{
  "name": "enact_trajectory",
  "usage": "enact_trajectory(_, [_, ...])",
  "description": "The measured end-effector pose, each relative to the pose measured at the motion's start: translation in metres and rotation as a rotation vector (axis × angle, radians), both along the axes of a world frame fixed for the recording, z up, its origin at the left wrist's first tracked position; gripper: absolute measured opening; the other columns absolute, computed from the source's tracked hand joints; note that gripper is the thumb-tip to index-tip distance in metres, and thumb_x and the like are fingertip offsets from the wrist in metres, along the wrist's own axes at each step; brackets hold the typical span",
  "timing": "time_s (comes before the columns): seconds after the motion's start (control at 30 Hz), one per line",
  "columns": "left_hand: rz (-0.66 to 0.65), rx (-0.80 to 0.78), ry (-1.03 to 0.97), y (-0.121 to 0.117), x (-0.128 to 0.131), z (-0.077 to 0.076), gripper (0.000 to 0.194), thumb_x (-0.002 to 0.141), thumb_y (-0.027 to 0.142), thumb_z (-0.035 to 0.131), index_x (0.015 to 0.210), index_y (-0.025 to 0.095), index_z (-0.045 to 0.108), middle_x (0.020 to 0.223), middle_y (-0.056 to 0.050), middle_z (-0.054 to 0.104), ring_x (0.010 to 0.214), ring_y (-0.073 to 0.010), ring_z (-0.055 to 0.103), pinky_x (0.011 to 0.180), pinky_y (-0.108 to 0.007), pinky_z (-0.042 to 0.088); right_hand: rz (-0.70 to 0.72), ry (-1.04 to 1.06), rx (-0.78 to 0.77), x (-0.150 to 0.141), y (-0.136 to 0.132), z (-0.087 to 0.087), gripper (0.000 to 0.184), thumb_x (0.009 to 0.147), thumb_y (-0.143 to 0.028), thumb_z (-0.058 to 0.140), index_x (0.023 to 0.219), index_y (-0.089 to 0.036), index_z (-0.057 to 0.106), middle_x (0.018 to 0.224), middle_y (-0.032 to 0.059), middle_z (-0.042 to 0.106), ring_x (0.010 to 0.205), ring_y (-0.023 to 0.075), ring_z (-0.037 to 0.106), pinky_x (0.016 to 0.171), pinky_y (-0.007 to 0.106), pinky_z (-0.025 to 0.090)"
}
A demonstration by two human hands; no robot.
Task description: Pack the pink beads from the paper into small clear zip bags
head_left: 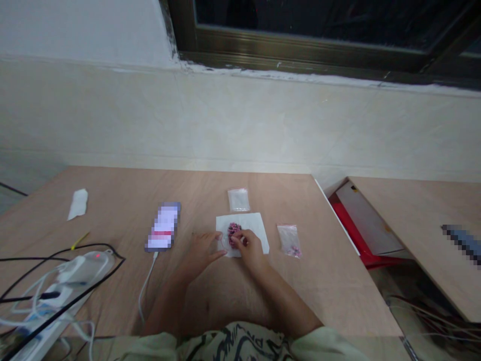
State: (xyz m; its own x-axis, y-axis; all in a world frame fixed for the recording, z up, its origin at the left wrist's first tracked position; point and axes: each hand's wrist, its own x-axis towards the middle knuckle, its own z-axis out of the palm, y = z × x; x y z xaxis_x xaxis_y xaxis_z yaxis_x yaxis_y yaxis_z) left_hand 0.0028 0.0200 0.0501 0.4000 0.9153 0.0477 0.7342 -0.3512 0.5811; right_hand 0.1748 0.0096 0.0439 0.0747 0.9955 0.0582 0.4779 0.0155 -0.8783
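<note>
One pink bead cluster (233, 233) — long axis forward; right hand (248, 249), fingers pinching it; left hand (202, 253), fingers open.

"What is seen at twelve o'clock?"

"A window (300, 37) with a bronze-toned frame and dark glass is set there, above a wall of cream tiles (240, 115). White plaster (75, 27) is shown at eleven o'clock."

"And at three o'clock?"

"A second wooden desk (417, 215) is placed there, separated from the main desk (112, 188) by a gap."

"What is seen in that gap?"

"A red object (347, 220) and a pale board (366, 215) are seen, though the object's kind cannot be made out. Loose wires (421, 316) are found lower down, at four o'clock."

"And the light?"

"Soft, even light is cast across the tiles."
</note>
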Motion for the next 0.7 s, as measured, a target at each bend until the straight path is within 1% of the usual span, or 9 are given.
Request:
enact_trajectory(0.07, [-0.007,0.003,-0.002,0.004,0.003,0.0,0.043,0.068,0.041,0.058,0.104,0.018,0.052,0.101,-0.006,0.061,0.096,-0.024,0.054,0.085,-0.041,0.037,0.015,0.029,0.009,-0.002,0.003,0.002,0.014,0.074,-0.026,0.049,0.079,-0.017,0.058,0.073,0.0029,0.057,0.067,0.0138,0.052,0.062,0.024,0.041])
enact_trajectory(0.2, [0.005,0.001,-0.001,0.008,0.003,0.003,0.042,0.067,0.039,0.058,0.103,0.018,0.052,0.103,-0.006,0.061,0.099,-0.0242,0.052,0.087,-0.041,0.035,-0.153,-0.17,-0.026,0.009,0.013,-0.009,0.017,0.074,-0.022,0.047,0.086,-0.015,0.056,0.083,0.0073,0.055,0.076,0.0172,0.052,0.068,0.028,0.04])
enact_trajectory(0.27, [0.012,-0.015,-0.002,0.008,0.001,0.004,0.041,0.067,0.039,0.059,0.103,0.019,0.052,0.105,-0.006,0.061,0.1,-0.0234,0.052,0.088,-0.041,0.035,-0.156,-0.247,-0.054,0.016,0.017,-0.017,0.014,0.073,-0.019,0.048,0.083,-0.016,0.057,0.085,0.0083,0.054,0.077,0.0179,0.052,0.069,0.028,0.04])
enact_trajectory(0.33, [0.02,-0.031,-0.001,0.007,0.0,0.004,0.041,0.067,0.039,0.058,0.103,0.02,0.052,0.105,-0.006,0.06,0.1,-0.0225,0.052,0.088,-0.04,0.035,-0.129,-0.271,-0.078,0.02,0.019,-0.022,0.01,0.073,-0.018,0.048,0.077,-0.017,0.057,0.083,0.0076,0.055,0.075,0.0173,0.052,0.068,0.028,0.04])
enact_trajectory(0.4, [0.027,-0.036,0.003,0.007,-0.001,0.003,0.04,0.068,0.039,0.058,0.102,0.02,0.052,0.105,-0.006,0.06,0.1,-0.0222,0.052,0.087,-0.04,0.035,-0.125,-0.269,-0.089,0.019,0.018,-0.02,0.009,0.074,-0.017,0.047,0.073,-0.017,0.057,0.08,0.007,0.055,0.073,0.0168,0.052,0.067,0.028,0.04])
enact_trajectory(0.47, [0.023,-0.037,0.012,0.006,0.001,0.002,0.04,0.067,0.039,0.058,0.101,0.019,0.052,0.105,-0.007,0.06,0.1,-0.0229,0.052,0.087,-0.041,0.035,-0.117,-0.23,-0.073,0.015,0.014,-0.014,0.009,0.074,-0.018,0.048,0.07,-0.017,0.056,0.077,0.0063,0.056,0.072,0.0166,0.052,0.068,0.028,0.04])
enact_trajectory(0.6, [0.025,-0.036,0.011,0.005,0.006,0.002,0.042,0.066,0.04,0.06,0.102,0.019,0.052,0.104,-0.008,0.061,0.098,-0.0247,0.053,0.087,-0.043,0.034,0.034,-0.071,0.02,0.004,0.005,0.001,0.009,0.074,-0.022,0.049,0.075,-0.018,0.057,0.073,0.003,0.057,0.073,0.0155,0.052,0.068,0.027,0.04])
enact_trajectory(0.63, [0.028,-0.032,0.006,0.005,0.007,0.003,0.043,0.066,0.04,0.06,0.102,0.019,0.053,0.103,-0.008,0.061,0.098,-0.0248,0.053,0.087,-0.043,0.034,0.041,-0.06,0.038,0.003,0.005,0.002,0.01,0.074,-0.022,0.049,0.079,-0.019,0.057,0.075,0.0029,0.058,0.074,0.0158,0.052,0.068,0.027,0.04])
enact_trajectory(0.7, [0.029,-0.026,-0.002,0.005,0.007,0.004,0.042,0.066,0.039,0.06,0.102,0.019,0.053,0.102,-0.007,0.062,0.097,-0.0245,0.053,0.087,-0.042,0.035,-0.019,-0.109,0.041,0.004,0.007,-0.001,0.014,0.074,-0.021,0.048,0.084,-0.018,0.057,0.08,0.0049,0.057,0.078,0.0173,0.051,0.071,0.029,0.04])
